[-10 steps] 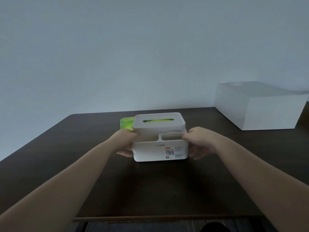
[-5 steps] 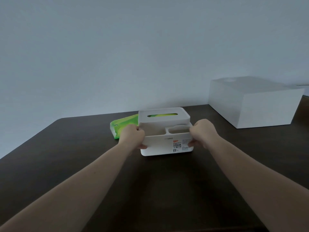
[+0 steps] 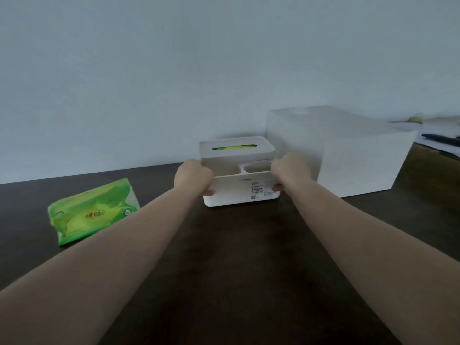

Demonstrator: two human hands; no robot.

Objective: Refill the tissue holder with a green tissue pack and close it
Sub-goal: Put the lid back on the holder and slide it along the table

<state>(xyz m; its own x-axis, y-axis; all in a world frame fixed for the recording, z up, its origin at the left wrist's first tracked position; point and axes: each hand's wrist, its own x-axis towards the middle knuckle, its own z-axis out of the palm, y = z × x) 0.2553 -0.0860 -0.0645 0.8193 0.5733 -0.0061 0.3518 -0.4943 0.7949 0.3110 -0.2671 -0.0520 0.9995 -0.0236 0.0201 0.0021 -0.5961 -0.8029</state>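
Note:
A white tissue holder (image 3: 231, 190) stands on the dark table, its lid (image 3: 236, 155) on top, with green showing through the lid's slot (image 3: 234, 147). Two open compartments sit at its front. My left hand (image 3: 193, 176) grips the holder's left side and my right hand (image 3: 286, 173) grips its right side. A green tissue pack (image 3: 93, 211) lies flat on the table to the left, apart from the holder and from both hands.
A large white box (image 3: 348, 155) stands just right of and behind the holder. Papers and a dark object (image 3: 440, 139) lie at the far right. The dark table (image 3: 236, 270) ends at a pale wall behind.
Both hands have pushed the holder away and to the right, toward the white box. The green pack, earlier partly behind the holder, now lies fully in view at the left.

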